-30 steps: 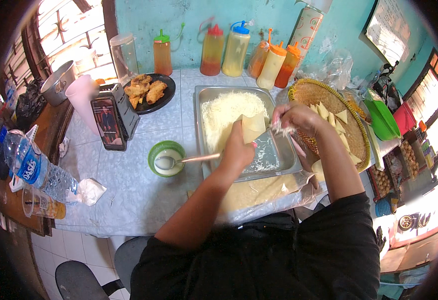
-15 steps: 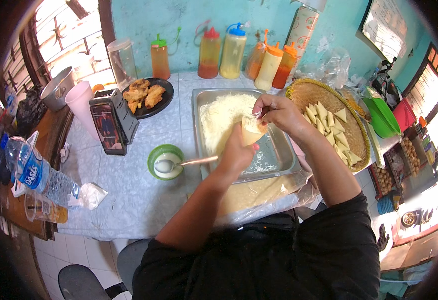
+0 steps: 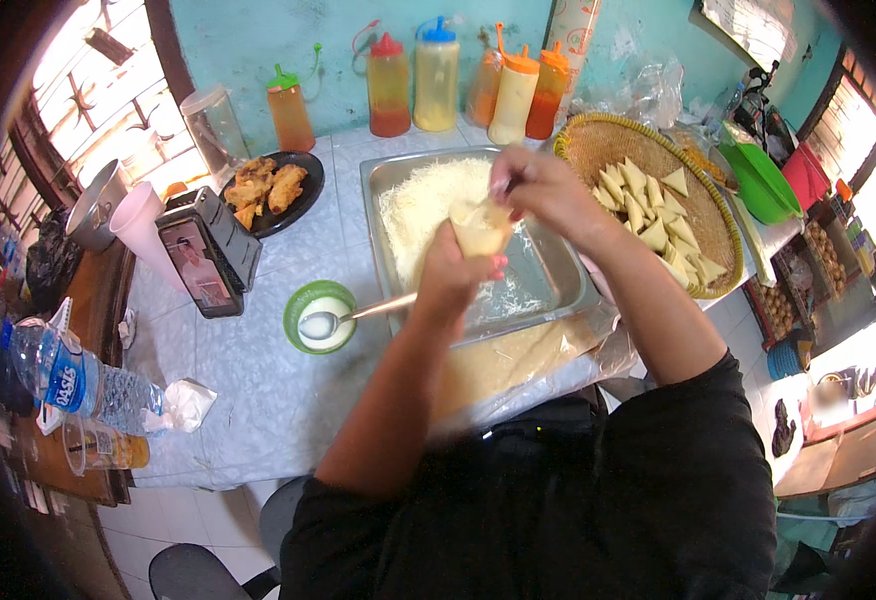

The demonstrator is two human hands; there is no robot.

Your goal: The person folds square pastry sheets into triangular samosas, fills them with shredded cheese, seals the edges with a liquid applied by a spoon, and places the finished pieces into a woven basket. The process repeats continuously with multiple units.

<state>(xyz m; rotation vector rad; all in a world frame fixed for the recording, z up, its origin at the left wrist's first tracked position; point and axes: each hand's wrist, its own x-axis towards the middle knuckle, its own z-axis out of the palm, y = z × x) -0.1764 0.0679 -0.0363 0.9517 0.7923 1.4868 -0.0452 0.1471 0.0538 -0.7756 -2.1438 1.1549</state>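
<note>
My left hand [image 3: 444, 278] is wrapped round a pale pastry wrapper [image 3: 481, 238] folded into a cone, its mouth upward, with shredded white filling at the top. Over that mouth, my right hand [image 3: 555, 200] pinches at the wrapper's edge; its fingertips are slightly blurred. Both hands are above a metal tray [image 3: 556, 275] whose left side carries a heap of fine white shreds [image 3: 420, 205]. To the right, a round woven basket [image 3: 603, 137] bears several folded triangular pastries [image 3: 655, 207]. Left of the tray, a spoon [image 3: 383, 305] rests in a green bowl [image 3: 292, 312] of white liquid.
Wrapper sheets [image 3: 503, 372] under clear plastic lie before the tray. Several squeeze bottles [image 3: 436, 85] line the wall. A black plate [image 3: 303, 200] of fried food and a phone [image 3: 199, 265] leaning on a holder stand left; a water bottle [image 3: 83, 380] lies at the left edge.
The view has shifted, so the table's things appear a little lower left or higher. My right fingers have moved at the cone's mouth, and its top edge looks more folded in.
</note>
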